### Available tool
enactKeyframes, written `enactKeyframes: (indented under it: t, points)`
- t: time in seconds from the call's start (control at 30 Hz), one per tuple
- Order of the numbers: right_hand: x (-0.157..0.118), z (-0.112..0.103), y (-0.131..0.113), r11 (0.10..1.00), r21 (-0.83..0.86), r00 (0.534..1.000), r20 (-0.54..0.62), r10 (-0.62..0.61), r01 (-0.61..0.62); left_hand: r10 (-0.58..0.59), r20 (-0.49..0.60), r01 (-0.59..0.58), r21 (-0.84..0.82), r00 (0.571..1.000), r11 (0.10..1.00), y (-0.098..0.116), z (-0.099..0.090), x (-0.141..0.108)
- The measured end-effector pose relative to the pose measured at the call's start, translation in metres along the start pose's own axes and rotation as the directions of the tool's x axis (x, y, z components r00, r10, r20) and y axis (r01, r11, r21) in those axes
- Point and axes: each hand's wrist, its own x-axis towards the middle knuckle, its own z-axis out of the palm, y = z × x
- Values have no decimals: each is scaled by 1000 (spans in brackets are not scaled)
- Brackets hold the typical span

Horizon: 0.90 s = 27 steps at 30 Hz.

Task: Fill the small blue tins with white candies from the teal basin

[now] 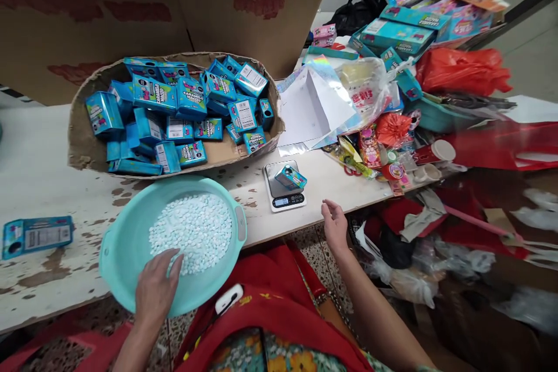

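A turquoise plastic basin (131,226) stands at the table's front edge, holding a heap of small pale mint-coloured candies (192,232). My left hand (157,282) is over the basin's near side, fingertips at the edge of the heap and thumb apart; nothing shows in it. To the right, a small digital kitchen scale (284,200) bears one blue candy box (291,176), lying tilted on its plate. Beside the scale, past the table edge, my right hand (335,222) hangs with loosely bent fingers and holds nothing visible.
Behind the basin is a cut-down cardboard tray (218,164) full of blue candy boxes. Another flat blue box (38,236) lies at far left. A large cardboard carton (183,6) stands behind. Wrappers, a plastic bag (364,87) and a red bag (464,72) crowd the right side.
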Motion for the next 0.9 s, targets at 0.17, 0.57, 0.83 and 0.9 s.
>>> enactKeyframes:
  t: [0.17,0.57,0.83,0.9]
  points:
    - [-8,2,19,998,24,998,-2,63,-63,-8,19,7,12,1000,1000,5,0,0]
    - [-13,19,18,995,57,995,58,82,-86,22,63,-23,14,998,1000,8,0,0]
    - [-15,23,5,997,48,994,93,63,-67,56,67,-59,55,996,997,7,1,0]
    - [-10,31,-3,998,49,994,101,35,-40,48,66,-51,48,997,998,8,1,2]
